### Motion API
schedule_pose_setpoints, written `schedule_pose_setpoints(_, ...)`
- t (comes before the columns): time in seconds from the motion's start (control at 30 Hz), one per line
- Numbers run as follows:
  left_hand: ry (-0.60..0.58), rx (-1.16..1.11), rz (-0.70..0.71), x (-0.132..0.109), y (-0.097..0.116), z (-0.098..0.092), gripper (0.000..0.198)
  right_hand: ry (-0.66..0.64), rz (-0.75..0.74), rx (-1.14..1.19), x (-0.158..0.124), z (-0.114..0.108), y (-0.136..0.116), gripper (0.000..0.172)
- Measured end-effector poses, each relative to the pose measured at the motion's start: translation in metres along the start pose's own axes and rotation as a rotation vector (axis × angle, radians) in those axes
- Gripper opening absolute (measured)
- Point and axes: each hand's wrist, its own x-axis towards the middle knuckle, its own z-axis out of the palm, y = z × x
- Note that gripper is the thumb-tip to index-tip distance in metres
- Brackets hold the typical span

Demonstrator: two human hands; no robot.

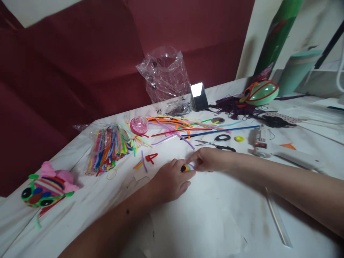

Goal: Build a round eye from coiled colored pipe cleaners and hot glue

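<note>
My left hand [173, 179] and my right hand [205, 160] meet over the white sheet [199, 211] on the table. Between their fingertips is a small pipe-cleaner piece [190, 167] in orange, yellow, blue and purple, with a black spot at its left end. Fingers of both hands are closed on it and partly hide it. Just beyond my right hand lie black-handled scissors [212, 144], blades to the left. Left of my hands are a red bent pipe cleaner [151, 158], a purple strip [144, 162] and a short rainbow-striped piece [138, 164].
A bag of pipe cleaners [109, 148] lies at left, near a colourful big-eyed figure [51, 188]. Loose pipe cleaners [172, 125] and a pink ball [139, 126] lie behind. At right are a yellow disc [239, 138], a white tool [260, 138] and a clear stick [278, 218].
</note>
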Motion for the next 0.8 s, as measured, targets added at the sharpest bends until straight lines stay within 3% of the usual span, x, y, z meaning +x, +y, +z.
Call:
schedule_pose_setpoints(0.37, 0.064, -0.087, -0.034, 0.0057, 0.0025, 0.0032, 0.031, -0.012, -0.033, 0.064, -0.0022, -0.0028, 0.0058, 0.033)
schedule_pose_setpoints(0.53, 0.098, -0.148, -0.042, 0.0051, 0.0004, 0.0067, 0.032, 0.035, 0.008, -0.032, -0.0024, -0.0021, 0.006, 0.015)
schedule_pose_setpoints(0.8, 0.117, -0.195, -0.083, 0.0069, 0.0012, 0.006, 0.029, 0.077, -0.01, -0.083, -0.0021, -0.0011, 0.0029, 0.01)
